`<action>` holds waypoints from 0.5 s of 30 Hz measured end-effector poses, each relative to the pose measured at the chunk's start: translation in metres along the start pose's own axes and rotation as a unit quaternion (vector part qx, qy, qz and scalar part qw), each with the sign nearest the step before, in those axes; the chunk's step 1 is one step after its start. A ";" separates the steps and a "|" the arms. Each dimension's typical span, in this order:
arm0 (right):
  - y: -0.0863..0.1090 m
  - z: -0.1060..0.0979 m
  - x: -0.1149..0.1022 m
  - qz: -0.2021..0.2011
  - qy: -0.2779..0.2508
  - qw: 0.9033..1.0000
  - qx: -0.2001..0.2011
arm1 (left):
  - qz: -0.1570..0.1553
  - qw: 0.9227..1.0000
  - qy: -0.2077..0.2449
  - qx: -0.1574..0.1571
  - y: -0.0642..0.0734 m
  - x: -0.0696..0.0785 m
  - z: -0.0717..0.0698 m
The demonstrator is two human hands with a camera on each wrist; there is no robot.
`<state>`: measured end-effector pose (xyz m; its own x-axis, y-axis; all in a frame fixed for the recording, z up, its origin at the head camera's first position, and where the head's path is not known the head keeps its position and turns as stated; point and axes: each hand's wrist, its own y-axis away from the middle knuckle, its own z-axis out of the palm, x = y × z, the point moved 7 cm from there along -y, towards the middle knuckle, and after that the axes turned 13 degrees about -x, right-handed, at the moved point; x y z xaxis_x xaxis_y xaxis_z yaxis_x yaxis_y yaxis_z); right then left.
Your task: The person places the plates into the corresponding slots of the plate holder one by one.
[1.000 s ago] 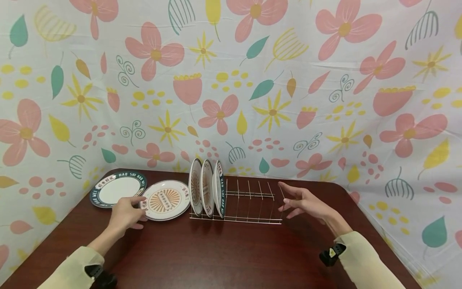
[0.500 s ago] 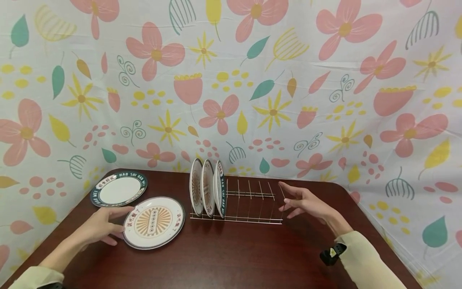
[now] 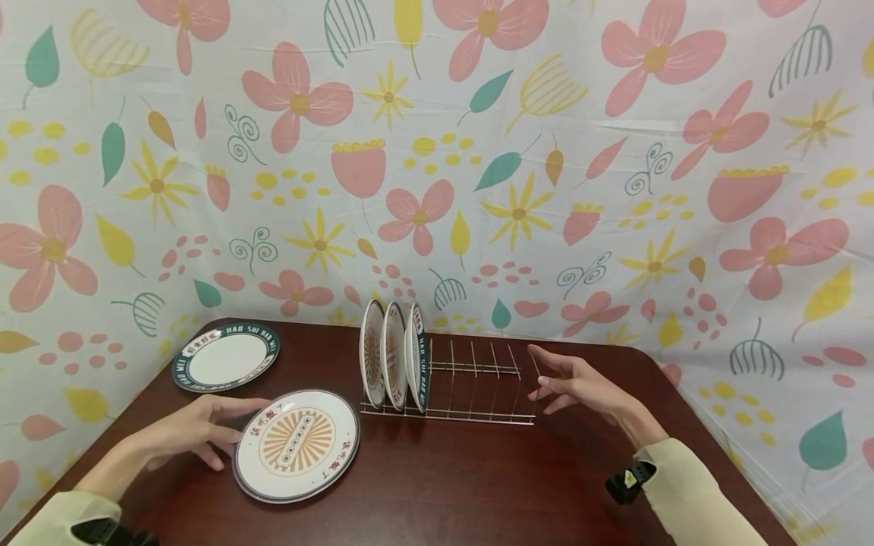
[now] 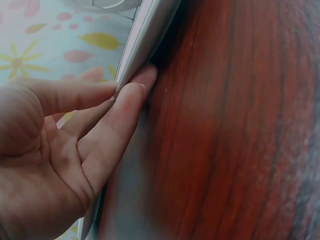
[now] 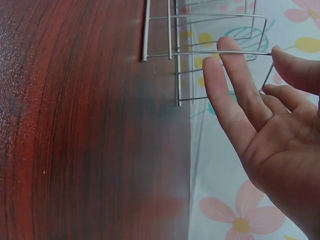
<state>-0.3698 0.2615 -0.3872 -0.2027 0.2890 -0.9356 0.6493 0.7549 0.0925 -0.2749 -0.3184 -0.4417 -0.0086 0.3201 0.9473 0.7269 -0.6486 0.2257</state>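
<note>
My left hand pinches the left edge of a white plate with an orange sunburst and red characters. The left wrist view shows the thumb on one face and fingers under the other, the plate slightly off the wood. At the right end of a wire dish rack, my right hand holds the end wire between thumb and forefinger. The other fingers stay extended beside the rack wires. Three plates stand upright in the rack's left slots.
Another plate, white with a dark green lettered rim, lies flat at the back left of the brown table. Flower-patterned cloth hangs behind the table. Bare wire slots fill the rack's right part.
My left hand has drawn the sunburst plate away from beside the green-rimmed one, towards the table's front, turning it. Lately it has shifted slightly right. The right hand has kept its place.
</note>
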 end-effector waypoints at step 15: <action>0.001 0.002 -0.002 -0.002 -0.006 1.000 0.002 | 0.014 0.999 -0.007 0.046 -0.009 0.006 0.009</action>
<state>-0.3680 0.2605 -0.3863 -0.1961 0.2796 -0.9399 0.6523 0.7529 0.0879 -0.2752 -0.3042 -0.4401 0.0221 0.3123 0.9497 0.7871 -0.5911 0.1761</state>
